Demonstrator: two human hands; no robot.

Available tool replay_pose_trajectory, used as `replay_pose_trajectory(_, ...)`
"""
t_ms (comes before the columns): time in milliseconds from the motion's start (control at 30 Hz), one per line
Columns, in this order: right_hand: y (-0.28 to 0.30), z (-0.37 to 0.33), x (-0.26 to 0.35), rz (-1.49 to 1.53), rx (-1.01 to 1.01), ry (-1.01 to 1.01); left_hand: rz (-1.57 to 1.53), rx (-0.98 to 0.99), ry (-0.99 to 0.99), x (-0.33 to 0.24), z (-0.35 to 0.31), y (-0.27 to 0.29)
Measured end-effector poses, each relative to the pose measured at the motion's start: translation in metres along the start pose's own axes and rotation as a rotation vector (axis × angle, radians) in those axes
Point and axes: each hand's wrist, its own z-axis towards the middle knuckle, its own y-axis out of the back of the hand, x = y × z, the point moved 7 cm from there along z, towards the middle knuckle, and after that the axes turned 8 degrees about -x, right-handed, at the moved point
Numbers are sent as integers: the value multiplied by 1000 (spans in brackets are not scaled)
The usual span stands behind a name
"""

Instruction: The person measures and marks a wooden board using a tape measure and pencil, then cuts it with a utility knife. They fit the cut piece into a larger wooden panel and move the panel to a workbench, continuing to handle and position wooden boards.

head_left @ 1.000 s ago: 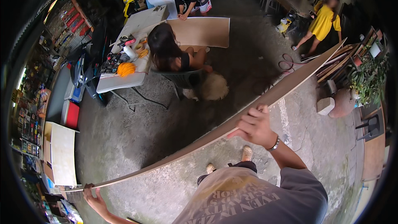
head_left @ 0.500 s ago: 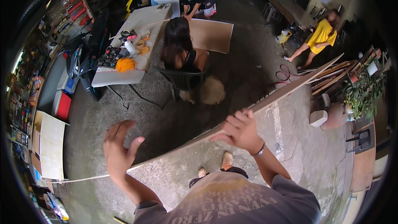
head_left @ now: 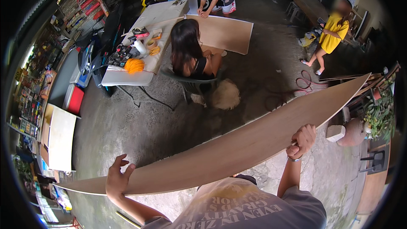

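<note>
A long, thin brown plywood sheet (head_left: 220, 157) spans the view in front of my body, its broad face turned up toward me and its right end raised. My right hand (head_left: 303, 141) is closed around its near edge, right of the middle; a metal bracelet is on that wrist. Over the sheet's left part is my left hand (head_left: 118, 176), fingers curved and thumb apart, gripping nothing. Whether its palm or wrist touches the sheet cannot be told.
Beyond the sheet, a person sits in a dark chair (head_left: 190, 85) near a white folding table (head_left: 127, 79) holding orange cord and tools. Another person leans over a brown board (head_left: 229, 34). Someone in yellow stands at right. A concrete block (head_left: 335, 133), pot and plants lie near the sheet's right end.
The sheet has tipped from nearly edge-on to showing its broad face. My right hand has moved right and down along it; my left hand has lowered. The person in yellow has turned.
</note>
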Motion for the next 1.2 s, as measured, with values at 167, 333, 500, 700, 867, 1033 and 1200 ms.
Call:
replay_pose_trajectory(167, -9, -1, -3, 43, 31, 9, -75, 9, -16, 3, 10, 0)
replay_pose_trajectory(333, -22, 1, -8, 78, 85, 29, -101, -39, 6, 2, 22, 7)
replay_pose_trajectory(500, -33, 7, -10, 81, 73, 80, -142, -345, -312, -36, 34, 32)
replay_pose_trajectory(700, -47, 18, -19, 111, 116, 185, -55, -920, -549, -51, -30, 64)
replay_pose_trajectory(867, -34, 21, -23, -60, 47, 199, 54, -997, -658, -78, -65, 10)
replay_pose_trajectory(1033, -4, 1, -39, -40, 28, 71, 586, -1363, -634, -31, -81, -28)
replay_pose_trajectory(1200, 2, -8, -45, -35, 58, 29, 193, -1254, -719, 1, -86, -25)
